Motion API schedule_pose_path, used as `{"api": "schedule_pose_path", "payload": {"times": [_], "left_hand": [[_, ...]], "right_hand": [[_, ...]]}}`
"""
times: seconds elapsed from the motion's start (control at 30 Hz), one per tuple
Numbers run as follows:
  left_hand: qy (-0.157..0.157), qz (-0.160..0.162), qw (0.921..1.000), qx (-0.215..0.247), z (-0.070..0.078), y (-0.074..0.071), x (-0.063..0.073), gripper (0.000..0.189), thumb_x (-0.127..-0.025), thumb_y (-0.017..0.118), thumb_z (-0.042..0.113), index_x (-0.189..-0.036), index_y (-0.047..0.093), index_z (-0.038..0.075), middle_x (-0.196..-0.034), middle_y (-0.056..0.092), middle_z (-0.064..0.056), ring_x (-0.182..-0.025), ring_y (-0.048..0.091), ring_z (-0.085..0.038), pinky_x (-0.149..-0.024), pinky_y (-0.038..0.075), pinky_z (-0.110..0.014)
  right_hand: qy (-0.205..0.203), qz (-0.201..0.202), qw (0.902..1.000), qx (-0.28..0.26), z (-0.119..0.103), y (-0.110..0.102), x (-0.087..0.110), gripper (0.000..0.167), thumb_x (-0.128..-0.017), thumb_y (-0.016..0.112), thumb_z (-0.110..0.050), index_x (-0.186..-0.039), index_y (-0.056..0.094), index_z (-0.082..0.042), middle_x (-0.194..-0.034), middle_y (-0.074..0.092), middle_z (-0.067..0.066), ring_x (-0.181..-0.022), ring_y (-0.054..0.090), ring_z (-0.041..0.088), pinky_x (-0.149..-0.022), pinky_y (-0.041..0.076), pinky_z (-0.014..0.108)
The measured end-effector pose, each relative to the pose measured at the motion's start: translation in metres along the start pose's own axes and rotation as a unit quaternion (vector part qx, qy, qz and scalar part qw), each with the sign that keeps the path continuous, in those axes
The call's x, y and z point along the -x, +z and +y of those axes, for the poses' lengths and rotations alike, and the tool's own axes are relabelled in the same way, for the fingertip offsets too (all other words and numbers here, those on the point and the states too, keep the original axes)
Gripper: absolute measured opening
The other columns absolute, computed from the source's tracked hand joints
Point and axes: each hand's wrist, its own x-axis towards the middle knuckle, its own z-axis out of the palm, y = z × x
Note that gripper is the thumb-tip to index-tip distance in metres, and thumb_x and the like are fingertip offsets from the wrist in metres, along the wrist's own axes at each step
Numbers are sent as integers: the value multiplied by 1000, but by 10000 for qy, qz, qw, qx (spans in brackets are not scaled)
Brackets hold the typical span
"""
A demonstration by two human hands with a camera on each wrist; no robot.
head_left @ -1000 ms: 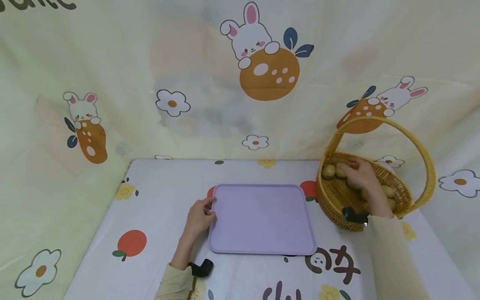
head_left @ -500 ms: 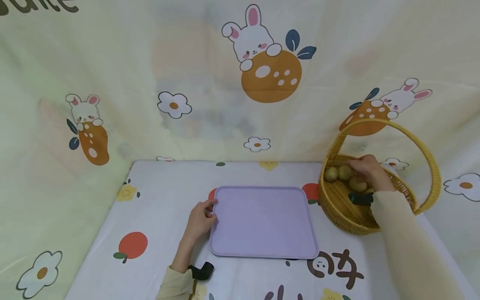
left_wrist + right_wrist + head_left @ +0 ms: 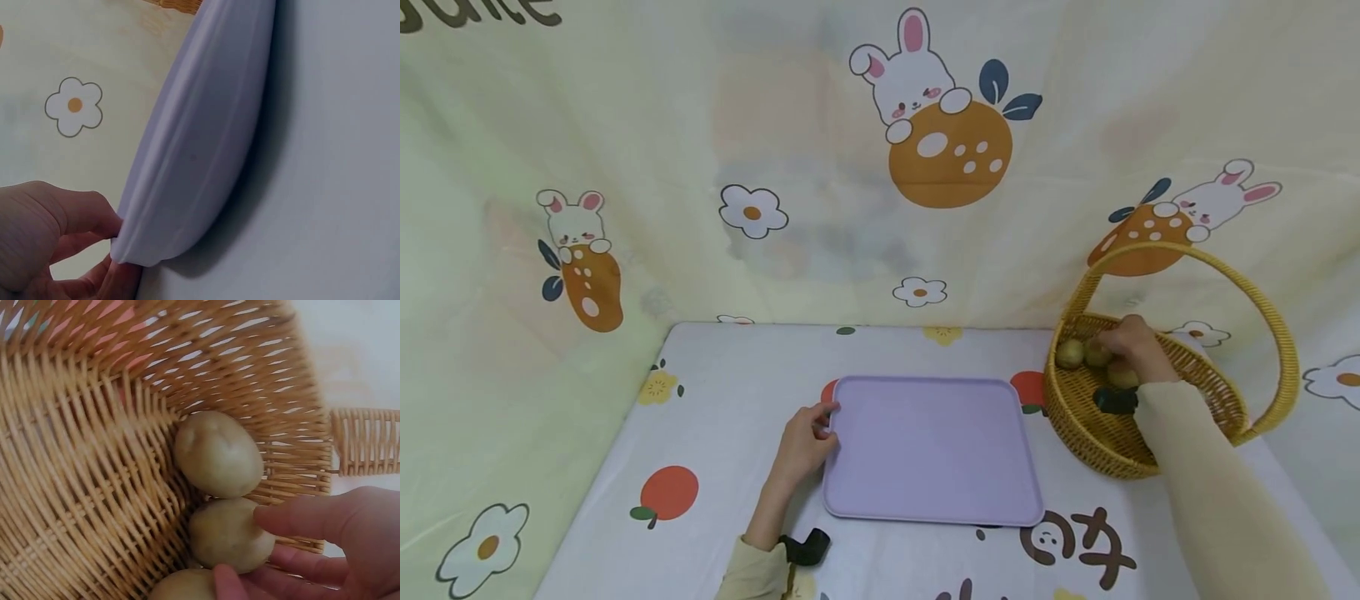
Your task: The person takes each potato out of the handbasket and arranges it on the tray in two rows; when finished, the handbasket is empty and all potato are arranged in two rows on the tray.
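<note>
In the head view my left hand point(image 3: 805, 442) pinches the left rim of a pale purple rectangular tray point(image 3: 932, 450) between thumb and fingers. The left wrist view shows the thumb on top of that rim and fingers below. On the right, my right hand point(image 3: 1138, 346) reaches into a yellow wicker basket point(image 3: 1075, 437) with a tall arched handle. Seen from the right wrist, thumb and fingers grip the middle potato point(image 3: 225, 534). One potato point(image 3: 219, 455) lies beyond it against the basket wall, another point(image 3: 184, 586) on the near side. My sleeve hides part of the basket.
The table wears a white cloth point(image 3: 737, 367) printed with fruit and flowers. A hanging curtain point(image 3: 820, 125) with rabbit prints stands behind and at the sides. The basket handle point(image 3: 1285, 350) arches high at the right. Black wrist cameras point(image 3: 807, 547) are strapped on.
Inside the basket my right hand first drew back from the potatoes, then lowered its fingers onto one near the back. Potatoes seen earlier at the right are now behind my sleeve. The left hand stays put.
</note>
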Motion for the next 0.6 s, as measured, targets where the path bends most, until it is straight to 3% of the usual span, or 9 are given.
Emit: {"api": "schedule_pose_path", "payload": {"times": [0.13,0.23,0.37,0.43,0.6], "left_hand": [[42,17,10000,-5,1,-1,1,45,-73,66,-6,-118,67,-2,-88,58,-13,-71,57,-17,-62,47,-26],[33,15,10000,-26,2,-1,1,45,-73,65,-6,-118,67,-2,-88,58,-13,-71,57,-16,-62,46,-26],[26,22,10000,-70,2,-1,1,45,-74,65,-6,-118,67,-1,-88,58,-13,-70,55,-16,-61,46,-26],[17,27,10000,-68,2,-1,1,45,-73,65,-6,-119,67,-1,-88,58,-13,-70,56,-16,-61,46,-26],[-25,33,10000,-23,1,0,1,46,-73,65,-6,-119,67,-1,-88,58,-12,-71,57,-17,-62,47,-26]], "right_hand": [[-150,189,9997,6,-2,2,8,45,-88,56,-13,-113,41,21,-114,44,40,-95,59,51,-71,56,50],[-178,316,9993,-50,-3,2,10,22,-86,59,-11,-87,49,9,-91,54,26,-83,62,44,-68,56,48],[-287,398,9988,82,-1,0,9,28,-84,63,-12,-62,45,-8,-59,52,4,-62,61,30,-62,56,42],[-402,438,9981,171,-1,-1,11,27,-85,63,-13,-61,53,-4,-60,56,5,-62,62,31,-61,56,42],[-752,582,9950,300,-2,-2,20,33,-87,63,-12,-97,62,20,-89,63,29,-80,62,44,-65,55,47]]}}
